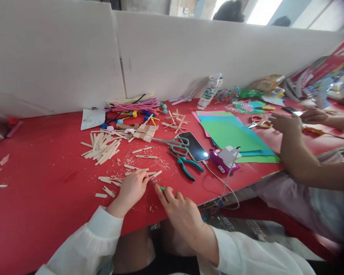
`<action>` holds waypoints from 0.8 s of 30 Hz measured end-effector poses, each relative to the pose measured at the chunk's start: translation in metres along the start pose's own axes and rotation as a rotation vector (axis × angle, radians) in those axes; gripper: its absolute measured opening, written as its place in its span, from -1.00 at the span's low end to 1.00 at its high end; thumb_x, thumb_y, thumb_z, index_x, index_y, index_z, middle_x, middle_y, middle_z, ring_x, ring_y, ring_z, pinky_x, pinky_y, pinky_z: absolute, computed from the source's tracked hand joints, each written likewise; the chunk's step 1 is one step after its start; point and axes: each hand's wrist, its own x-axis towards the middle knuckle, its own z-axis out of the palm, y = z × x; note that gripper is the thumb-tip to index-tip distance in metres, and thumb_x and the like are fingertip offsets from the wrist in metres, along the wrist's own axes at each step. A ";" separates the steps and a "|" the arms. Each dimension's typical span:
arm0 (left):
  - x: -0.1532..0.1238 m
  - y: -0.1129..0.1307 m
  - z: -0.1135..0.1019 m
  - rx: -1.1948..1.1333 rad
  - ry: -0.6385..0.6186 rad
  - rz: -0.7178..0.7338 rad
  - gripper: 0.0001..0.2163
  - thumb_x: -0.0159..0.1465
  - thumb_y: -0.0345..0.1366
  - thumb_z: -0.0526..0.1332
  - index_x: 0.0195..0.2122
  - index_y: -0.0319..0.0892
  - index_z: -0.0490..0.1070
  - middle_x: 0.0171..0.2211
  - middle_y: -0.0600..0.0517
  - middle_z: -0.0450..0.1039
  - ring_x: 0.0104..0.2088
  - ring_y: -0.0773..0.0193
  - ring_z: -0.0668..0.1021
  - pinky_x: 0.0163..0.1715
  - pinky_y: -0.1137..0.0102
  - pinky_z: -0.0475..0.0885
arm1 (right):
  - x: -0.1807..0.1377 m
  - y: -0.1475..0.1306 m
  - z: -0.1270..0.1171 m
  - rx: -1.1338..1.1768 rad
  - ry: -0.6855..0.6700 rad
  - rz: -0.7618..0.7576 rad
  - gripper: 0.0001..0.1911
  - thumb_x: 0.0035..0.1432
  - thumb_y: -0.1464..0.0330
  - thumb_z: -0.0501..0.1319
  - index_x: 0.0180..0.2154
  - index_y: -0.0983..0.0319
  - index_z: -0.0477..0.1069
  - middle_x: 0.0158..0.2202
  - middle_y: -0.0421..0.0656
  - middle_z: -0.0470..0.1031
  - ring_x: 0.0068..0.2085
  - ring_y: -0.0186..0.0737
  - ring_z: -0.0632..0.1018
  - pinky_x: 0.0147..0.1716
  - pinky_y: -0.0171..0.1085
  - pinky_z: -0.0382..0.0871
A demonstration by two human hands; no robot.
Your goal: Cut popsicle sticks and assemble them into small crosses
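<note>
My left hand point(134, 189) is closed, its fingertips pressing a wooden craft stick point(157, 174) down on the red table point(46, 183). In my right hand point(182, 214) is a small green-handled knife point(162, 188), its blade pointing at the stick close to my left fingers. The fingers mostly cover the handle. Cut stick pieces point(109, 191) lie left of my left hand, and wood shavings are scattered beyond both hands. Farther back is a loose pile of craft sticks point(103, 147).
Teal pliers point(189, 168), scissors point(180, 146), a lit phone point(193, 147) and a purple power bank point(222, 164) with a white cable lie right of centre. Behind are coloured paper sheets point(229, 133), pipe cleaners point(136, 106) and a water bottle point(210, 91). A co-worker's hands point(289, 122) work at right.
</note>
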 end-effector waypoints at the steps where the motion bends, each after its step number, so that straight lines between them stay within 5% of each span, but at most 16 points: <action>1: 0.000 0.000 0.000 -0.001 0.000 0.001 -0.86 0.24 -0.40 0.03 -0.41 -0.18 0.34 -0.37 -0.01 0.44 -0.33 0.23 0.48 -0.34 0.39 0.31 | 0.001 0.002 -0.003 0.017 -0.016 -0.004 -0.39 0.09 0.60 0.02 0.18 0.17 0.08 -0.12 0.02 0.42 -0.37 -0.18 0.53 -0.56 -0.29 0.40; 6: -0.001 0.000 0.001 -0.008 0.012 0.001 -0.87 0.23 -0.38 0.05 -0.43 -0.18 0.34 -0.40 -0.01 0.44 -0.36 0.23 0.48 -0.35 0.39 0.30 | 0.008 0.021 -0.009 0.378 -0.101 0.035 -0.36 0.06 0.57 0.04 0.19 0.16 0.07 -0.20 -0.06 0.48 -0.37 -0.21 0.55 -0.46 -0.31 0.41; 10: -0.001 0.000 0.001 -0.020 0.008 -0.005 -0.88 0.23 -0.37 0.06 -0.42 -0.17 0.35 -0.38 -0.01 0.44 -0.35 0.24 0.49 -0.34 0.39 0.31 | 0.011 0.028 0.001 0.839 -0.011 0.088 -0.41 0.04 0.53 0.03 0.15 0.20 0.16 -0.06 -0.06 0.46 -0.11 -0.19 0.51 -0.15 -0.27 0.39; 13: -0.001 0.000 0.000 -0.021 0.005 -0.014 -0.89 0.22 -0.36 0.07 -0.43 -0.17 0.34 -0.36 -0.01 0.45 -0.34 0.24 0.49 -0.35 0.39 0.31 | 0.010 0.025 0.010 1.031 0.091 0.085 -0.42 0.02 0.53 0.02 0.13 0.20 0.19 -0.05 -0.11 0.47 -0.06 -0.20 0.49 -0.10 -0.26 0.38; 16: 0.000 0.000 0.000 -0.020 0.000 -0.007 -0.88 0.23 -0.36 0.06 -0.43 -0.17 0.34 -0.36 -0.01 0.45 -0.34 0.24 0.49 -0.34 0.39 0.32 | 0.007 0.018 0.014 0.933 0.099 0.118 -0.44 0.06 0.52 0.02 0.13 0.22 0.19 -0.11 -0.08 0.49 -0.13 -0.18 0.52 -0.19 -0.25 0.42; 20: 0.000 0.000 0.001 0.009 -0.008 0.004 -0.86 0.24 -0.35 0.04 -0.41 -0.17 0.34 -0.37 -0.02 0.45 -0.34 0.22 0.49 -0.34 0.38 0.32 | 0.004 0.009 0.008 0.438 -0.039 0.102 -0.37 0.04 0.58 0.03 0.19 0.27 0.07 -0.19 -0.01 0.47 -0.42 -0.22 0.55 -0.50 -0.32 0.42; 24: 0.000 0.000 0.001 0.025 -0.009 0.009 -0.86 0.25 -0.36 0.02 -0.41 -0.17 0.33 -0.36 -0.02 0.45 -0.35 0.22 0.49 -0.35 0.38 0.32 | 0.001 0.003 0.004 0.111 -0.029 0.035 -0.31 0.03 0.64 0.05 0.20 0.24 0.02 -0.22 -0.03 0.43 -0.45 -0.28 0.52 -0.63 -0.38 0.33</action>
